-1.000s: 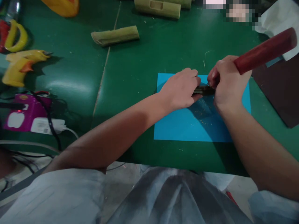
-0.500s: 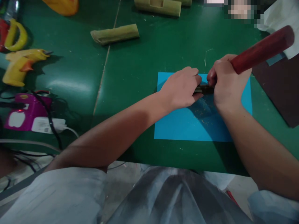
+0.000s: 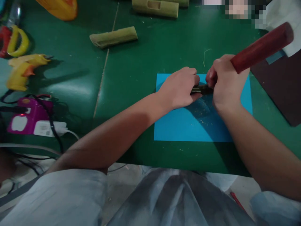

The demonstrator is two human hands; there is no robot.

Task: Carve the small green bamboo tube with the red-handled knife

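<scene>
My right hand (image 3: 229,83) is closed around a carving tool with a thick red handle (image 3: 263,48), which slants up to the right. The tool's working end is hidden in the fist. My left hand (image 3: 180,88) is closed on the near end of a narrow dark piece, perhaps bamboo (image 3: 202,89), which spans the short gap between the two hands. Much of that piece is covered by fingers. Both hands are over a blue sheet (image 3: 169,128), where fine pale shavings (image 3: 201,113) lie below the dark piece.
A cut bamboo piece (image 3: 114,37) and a notched bamboo tube (image 3: 155,8) lie farther back on the green table. To the left are a yellow glue gun (image 3: 25,67), scissors (image 3: 18,40) and a purple power block (image 3: 30,116) with cables. A dark brown board (image 3: 279,91) lies right.
The whole view has shifted slightly. Both hands keep the same grips, and the red handle stays at nearly the same slant.
</scene>
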